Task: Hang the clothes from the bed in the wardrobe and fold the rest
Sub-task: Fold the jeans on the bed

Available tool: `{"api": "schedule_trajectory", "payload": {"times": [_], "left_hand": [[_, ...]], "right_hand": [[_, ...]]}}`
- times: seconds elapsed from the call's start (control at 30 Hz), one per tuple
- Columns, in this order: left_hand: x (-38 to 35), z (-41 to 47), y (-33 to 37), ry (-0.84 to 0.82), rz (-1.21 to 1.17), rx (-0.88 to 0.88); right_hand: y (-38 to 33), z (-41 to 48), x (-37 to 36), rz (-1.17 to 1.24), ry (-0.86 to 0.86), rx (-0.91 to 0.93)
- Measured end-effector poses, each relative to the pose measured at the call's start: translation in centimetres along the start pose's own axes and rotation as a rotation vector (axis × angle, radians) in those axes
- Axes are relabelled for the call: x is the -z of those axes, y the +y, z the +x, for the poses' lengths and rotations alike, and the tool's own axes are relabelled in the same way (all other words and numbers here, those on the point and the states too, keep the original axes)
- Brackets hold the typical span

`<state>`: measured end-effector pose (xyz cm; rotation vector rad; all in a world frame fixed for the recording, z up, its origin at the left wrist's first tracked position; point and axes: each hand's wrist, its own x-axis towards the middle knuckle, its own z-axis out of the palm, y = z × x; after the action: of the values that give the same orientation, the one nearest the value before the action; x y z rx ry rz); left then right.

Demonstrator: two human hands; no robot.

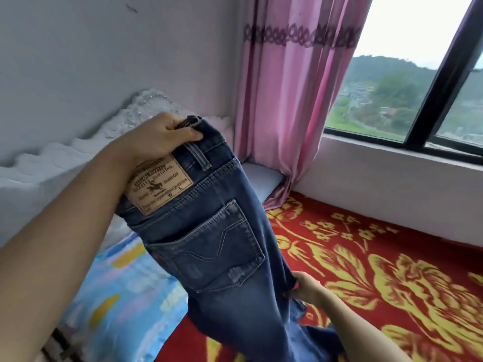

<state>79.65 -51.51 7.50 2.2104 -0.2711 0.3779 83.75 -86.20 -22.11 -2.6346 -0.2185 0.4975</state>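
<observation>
A pair of dark blue jeans (222, 244) hangs in the air in front of me, back side showing, with a tan leather label and a stitched back pocket. My left hand (156, 137) grips the waistband at the top, thumb over the denim. Lower down, my right hand (304, 284) pinches the seat and leg edge of the jeans. The legs trail down to the carpet at the bottom. The bed (117, 283), with a blue patterned sheet, lies below and left of the jeans.
A white carved headboard (78, 152) runs along the wall on the left. A pink curtain (287, 87) hangs by the window (418, 87). A red carpet with yellow flowers (379, 270) covers the floor on the right.
</observation>
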Motion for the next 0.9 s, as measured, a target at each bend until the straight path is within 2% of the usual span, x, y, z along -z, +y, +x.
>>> {"api": "schedule_trajectory", "payload": {"times": [0.1, 0.2, 0.3, 0.4, 0.53, 0.63, 0.73, 0.8, 0.9], "left_hand": [[0.1, 3.4, 0.7, 0.083, -0.041, -0.079], [0.3, 6.2, 1.3, 0.129, -0.096, -0.133], [-0.3, 9.0, -0.1, 0.14, -0.175, -0.142], [-3.3, 10.9, -2.5, 0.165, -0.362, -0.039], [-8.1, 12.0, -3.7, 0.136, -0.654, 0.041], [-9.6, 12.8, -3.5, 0.15, -0.724, 0.055], [-9.4, 13.7, -4.3, 0.162, -0.695, 0.052], [-8.7, 14.5, -6.4, 0.175, -0.594, 0.072], [-8.8, 15.6, -12.1, 0.205, -0.286, 0.146]], "right_hand": [[-0.2, -0.3, 0.1, 0.426, 0.132, -0.007], [0.4, -1.6, 2.8, 0.676, 0.409, -0.051], [2.1, -5.3, 8.4, 0.683, 0.762, -0.131], [2.8, -10.9, 14.3, 0.607, 1.049, -0.149], [2.6, -18.3, 20.6, 0.495, 1.266, -0.154], [1.4, -22.3, 24.5, 0.374, 1.293, -0.174], [-0.4, -23.0, 26.8, 0.254, 1.183, -0.219], [-1.3, -20.7, 26.9, 0.178, 1.049, -0.278], [-0.5, -13.8, 23.4, 0.129, 0.855, -0.335]]}}
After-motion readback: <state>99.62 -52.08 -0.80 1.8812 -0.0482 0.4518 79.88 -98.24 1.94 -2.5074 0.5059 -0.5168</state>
